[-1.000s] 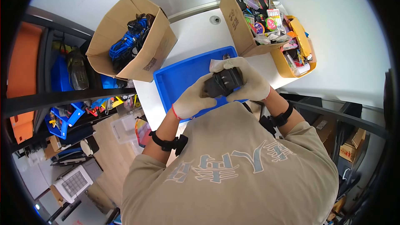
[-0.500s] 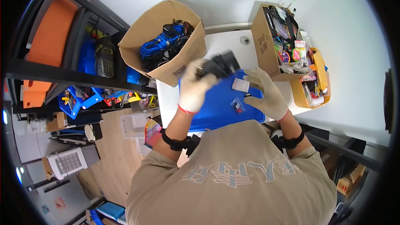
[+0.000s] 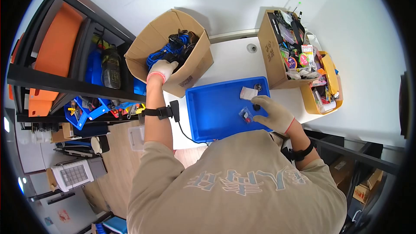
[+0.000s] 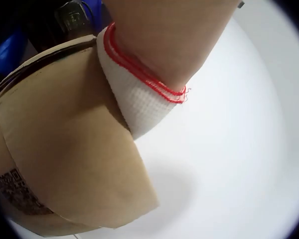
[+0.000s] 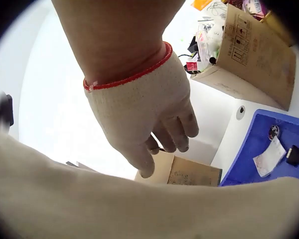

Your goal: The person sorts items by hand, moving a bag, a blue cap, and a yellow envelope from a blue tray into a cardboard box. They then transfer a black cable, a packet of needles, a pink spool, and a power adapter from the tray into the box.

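My gloved left hand (image 3: 164, 67) reaches over the near wall of the tall cardboard box (image 3: 197, 71), down to blue and black coiled cables (image 3: 167, 52). Its fingertips are hidden among the dark things there, so I cannot tell whether it holds anything. In the left wrist view only the glove's cuff (image 4: 134, 94) shows above the box flap. Above the right side of the blue tray (image 3: 208, 104) is my gloved right hand (image 3: 275, 115), its fingers loosely bent. By its fingertips lie a white packet (image 3: 248, 93), a small bag (image 3: 245, 115) and a small black piece (image 5: 294, 156).
Behind the tray's right end stands a cardboard box (image 3: 271, 54) packed with mixed small goods. Beside it is a yellow container (image 3: 318, 104), also full. A dark-framed shelf (image 3: 65, 80) with orange and blue bins borders the left. The tray sits on a white table (image 3: 234, 60).
Both hands held a black plug adapter with a cord; the left hand then carried it leftward alone and is now inside the cable box. The right hand let go and stays over the tray.
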Action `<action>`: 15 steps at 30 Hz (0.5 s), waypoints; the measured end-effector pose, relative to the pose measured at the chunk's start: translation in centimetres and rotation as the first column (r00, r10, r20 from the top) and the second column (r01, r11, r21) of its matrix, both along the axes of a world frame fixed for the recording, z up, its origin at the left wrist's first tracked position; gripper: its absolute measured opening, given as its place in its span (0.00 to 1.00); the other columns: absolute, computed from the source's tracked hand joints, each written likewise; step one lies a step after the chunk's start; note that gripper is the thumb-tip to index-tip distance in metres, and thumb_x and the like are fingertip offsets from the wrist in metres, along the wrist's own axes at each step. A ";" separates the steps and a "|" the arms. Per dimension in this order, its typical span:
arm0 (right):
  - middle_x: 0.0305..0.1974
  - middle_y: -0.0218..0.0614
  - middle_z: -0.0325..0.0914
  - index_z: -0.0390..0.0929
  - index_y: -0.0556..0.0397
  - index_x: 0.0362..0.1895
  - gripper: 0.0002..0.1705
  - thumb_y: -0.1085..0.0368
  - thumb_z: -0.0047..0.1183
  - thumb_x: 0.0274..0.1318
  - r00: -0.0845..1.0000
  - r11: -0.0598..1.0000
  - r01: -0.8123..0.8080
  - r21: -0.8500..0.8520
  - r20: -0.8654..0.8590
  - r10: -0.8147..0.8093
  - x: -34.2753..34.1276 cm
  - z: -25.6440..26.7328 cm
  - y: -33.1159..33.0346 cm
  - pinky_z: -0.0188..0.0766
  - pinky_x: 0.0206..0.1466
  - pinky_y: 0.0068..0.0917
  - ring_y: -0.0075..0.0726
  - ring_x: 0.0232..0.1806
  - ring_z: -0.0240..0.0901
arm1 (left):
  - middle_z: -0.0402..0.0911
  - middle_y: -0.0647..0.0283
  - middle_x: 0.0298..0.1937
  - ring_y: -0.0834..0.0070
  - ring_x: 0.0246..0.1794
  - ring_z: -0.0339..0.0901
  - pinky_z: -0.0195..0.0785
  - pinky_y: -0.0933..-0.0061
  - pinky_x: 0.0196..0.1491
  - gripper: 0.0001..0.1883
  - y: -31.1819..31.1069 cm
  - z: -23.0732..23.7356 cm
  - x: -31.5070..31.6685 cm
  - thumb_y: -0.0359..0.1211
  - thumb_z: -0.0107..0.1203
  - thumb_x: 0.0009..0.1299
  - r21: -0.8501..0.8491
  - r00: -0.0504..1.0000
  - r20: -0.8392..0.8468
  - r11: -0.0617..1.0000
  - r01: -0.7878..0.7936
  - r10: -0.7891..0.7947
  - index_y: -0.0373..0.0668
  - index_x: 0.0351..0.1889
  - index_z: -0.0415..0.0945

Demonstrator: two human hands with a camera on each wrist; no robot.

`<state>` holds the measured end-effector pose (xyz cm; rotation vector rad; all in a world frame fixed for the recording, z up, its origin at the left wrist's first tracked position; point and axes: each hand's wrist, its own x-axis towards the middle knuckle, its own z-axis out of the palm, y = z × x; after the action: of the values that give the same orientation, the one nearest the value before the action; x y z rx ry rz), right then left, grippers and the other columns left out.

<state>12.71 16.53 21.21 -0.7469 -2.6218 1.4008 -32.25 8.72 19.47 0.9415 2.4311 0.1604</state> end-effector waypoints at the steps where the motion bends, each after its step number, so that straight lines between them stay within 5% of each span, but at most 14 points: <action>1: 0.63 0.47 0.74 0.73 0.56 0.65 0.33 0.65 0.68 0.56 1.000 1.000 0.001 -0.003 0.004 -0.001 0.1 -0.4 0.1 0.72 0.66 0.38 0.51 0.61 0.76 | 0.83 0.40 0.57 0.47 0.60 0.80 0.70 0.57 0.65 0.32 -0.1 0.0 0.2 0.56 0.51 0.70 -0.003 1.000 0.004 1.000 0.001 -0.001 0.35 0.48 0.88; 3: 0.59 0.46 0.76 0.74 0.55 0.64 0.31 0.66 0.67 0.56 0.997 0.997 -0.069 0.045 0.018 0.069 0.5 -1.2 0.2 0.73 0.64 0.40 0.51 0.59 0.76 | 0.84 0.40 0.55 0.47 0.61 0.80 0.70 0.56 0.65 0.30 -0.3 0.6 0.8 0.54 0.52 0.72 0.079 0.991 -0.113 0.995 -0.059 0.068 0.36 0.50 0.87; 4: 0.59 0.46 0.76 0.74 0.55 0.64 0.31 0.66 0.67 0.56 0.998 0.997 -0.062 0.036 0.026 0.061 0.6 -2.0 0.5 0.73 0.64 0.40 0.51 0.59 0.76 | 0.85 0.41 0.54 0.47 0.61 0.80 0.69 0.55 0.65 0.29 -0.8 1.0 2.1 0.53 0.51 0.72 0.265 0.964 -0.175 0.952 -0.152 0.202 0.37 0.52 0.86; 5: 0.58 0.47 0.77 0.74 0.55 0.64 0.30 0.65 0.67 0.57 0.998 0.998 -0.061 0.018 0.033 0.060 0.7 -2.9 1.0 0.73 0.64 0.40 0.52 0.59 0.76 | 0.85 0.41 0.53 0.47 0.60 0.80 0.70 0.55 0.64 0.30 -1.1 -0.6 1.3 0.54 0.50 0.73 0.341 0.963 -0.227 0.938 -0.063 0.147 0.37 0.53 0.85; 8: 0.60 0.49 0.77 0.75 0.55 0.65 0.31 0.62 0.66 0.57 0.987 0.999 -0.008 0.052 0.158 -0.001 1.2 -5.2 2.4 0.72 0.65 0.41 0.55 0.62 0.75 | 0.85 0.39 0.53 0.46 0.59 0.80 0.69 0.56 0.63 0.32 -0.7 -0.9 0.1 0.56 0.50 0.73 0.152 0.996 -0.016 0.984 0.093 -0.092 0.35 0.51 0.85; 15: 0.62 0.49 0.76 0.73 0.53 0.67 0.34 0.61 0.64 0.56 0.922 0.958 0.030 0.284 0.363 -0.137 -0.3 -14.2 5.1 0.71 0.67 0.45 0.58 0.64 0.74 | 0.85 0.40 0.53 0.47 0.58 0.81 0.70 0.56 0.62 0.32 -0.8 -0.7 0.7 0.55 0.50 0.74 0.192 0.998 -0.066 0.981 0.028 -0.016 0.34 0.53 0.85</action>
<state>12.36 21.59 7.04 -1.1746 -2.9350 0.9134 -31.50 7.88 18.75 1.0721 2.4968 0.3684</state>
